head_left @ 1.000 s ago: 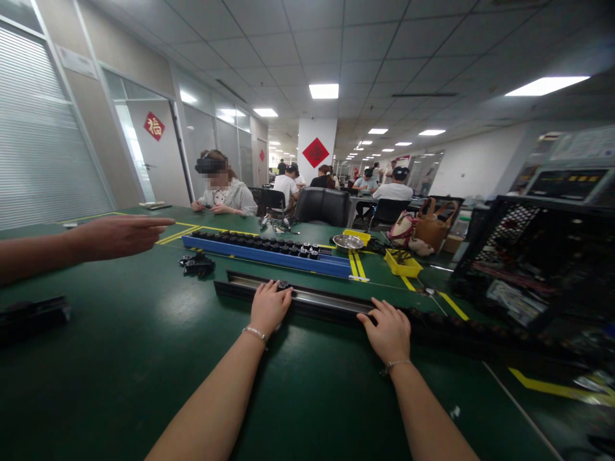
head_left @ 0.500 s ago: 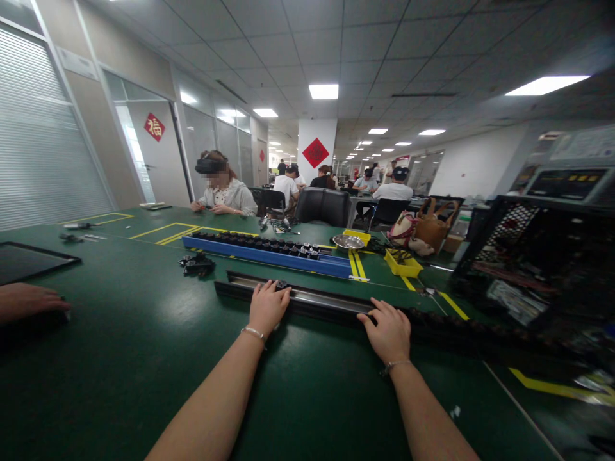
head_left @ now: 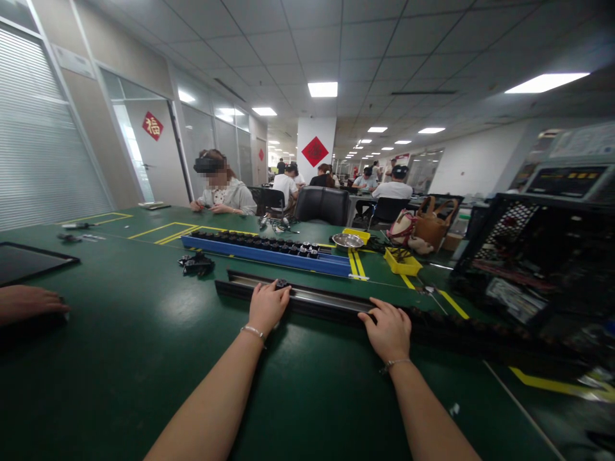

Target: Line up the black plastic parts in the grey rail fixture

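Note:
A long black channel-shaped rail point(head_left: 327, 301) lies across the green table point(head_left: 144, 358) in front of me. My left hand point(head_left: 268, 306) is over its left part, fingers bent around a small black part point(head_left: 282, 283) in the channel. Farther right, my right hand point(head_left: 388, 326) grips the near wall of the rail, thumb on the near side and fingers over the top. Beyond the rail is a blue tray point(head_left: 269, 253) holding rows of small black parts. A pile of black parts point(head_left: 196, 263) sits left of the rail.
Another person's hand point(head_left: 33, 303) rests at the left edge near a dark tablet point(head_left: 33, 261). A metal bowl point(head_left: 348, 241) and yellow bin point(head_left: 402, 262) stand behind the rail. At the right is an open black computer case point(head_left: 523, 256). A person point(head_left: 223, 192) sits across the table.

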Motion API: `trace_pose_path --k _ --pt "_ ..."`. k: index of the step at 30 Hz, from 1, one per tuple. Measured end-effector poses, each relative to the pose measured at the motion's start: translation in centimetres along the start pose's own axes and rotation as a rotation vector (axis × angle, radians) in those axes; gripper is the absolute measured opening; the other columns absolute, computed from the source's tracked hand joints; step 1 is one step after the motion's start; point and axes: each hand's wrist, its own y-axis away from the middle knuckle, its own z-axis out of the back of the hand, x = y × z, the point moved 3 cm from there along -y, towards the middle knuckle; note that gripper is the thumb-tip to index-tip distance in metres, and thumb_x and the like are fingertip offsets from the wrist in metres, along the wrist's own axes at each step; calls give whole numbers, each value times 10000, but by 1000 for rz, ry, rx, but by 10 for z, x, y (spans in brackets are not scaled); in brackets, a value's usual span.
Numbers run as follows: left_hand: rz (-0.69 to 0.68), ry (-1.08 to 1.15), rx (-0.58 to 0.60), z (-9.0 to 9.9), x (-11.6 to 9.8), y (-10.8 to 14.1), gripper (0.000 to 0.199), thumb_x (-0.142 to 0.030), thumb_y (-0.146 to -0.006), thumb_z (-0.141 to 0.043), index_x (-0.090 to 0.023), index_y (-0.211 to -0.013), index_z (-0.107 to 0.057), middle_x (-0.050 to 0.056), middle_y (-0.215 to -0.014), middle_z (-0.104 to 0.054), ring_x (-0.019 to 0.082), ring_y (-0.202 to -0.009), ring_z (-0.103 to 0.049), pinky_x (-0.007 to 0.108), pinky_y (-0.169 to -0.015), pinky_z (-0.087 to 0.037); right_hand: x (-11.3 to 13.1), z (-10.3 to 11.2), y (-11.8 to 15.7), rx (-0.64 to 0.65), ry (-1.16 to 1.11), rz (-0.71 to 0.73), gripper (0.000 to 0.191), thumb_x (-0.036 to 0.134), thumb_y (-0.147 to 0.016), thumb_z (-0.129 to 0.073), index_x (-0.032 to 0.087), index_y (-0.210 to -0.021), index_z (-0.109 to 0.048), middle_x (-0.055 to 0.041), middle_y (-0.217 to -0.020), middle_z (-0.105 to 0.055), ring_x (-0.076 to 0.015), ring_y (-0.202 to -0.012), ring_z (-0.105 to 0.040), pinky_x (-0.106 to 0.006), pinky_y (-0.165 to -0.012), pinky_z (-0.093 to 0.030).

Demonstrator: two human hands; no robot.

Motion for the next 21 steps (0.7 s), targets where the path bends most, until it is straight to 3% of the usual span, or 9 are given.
trace_pose_path --k 13,21 --pt "-14 14 -22 1 0 2 335 -339 -888 -392 -312 -1022 -698 60 -1140 -653 222 -1047 -586 404 -975 -358 -6 4 2 -11 33 -29 323 439 -814 -462 214 -692 -658 -52 -1041 -636 -225 -1016 -513 -433 -979 -219" --pt "-3 7 -36 1 4 2 339 -339 -894 -382 -313 -1007 -701 62 -1134 -655 224 -1047 -583 423 -978 -342 -9 7 3 -1 101 -35 352 463 -807 -463 198 -696 -666 -69 -919 -605 -217 -864 -496 -401 -873 -294"
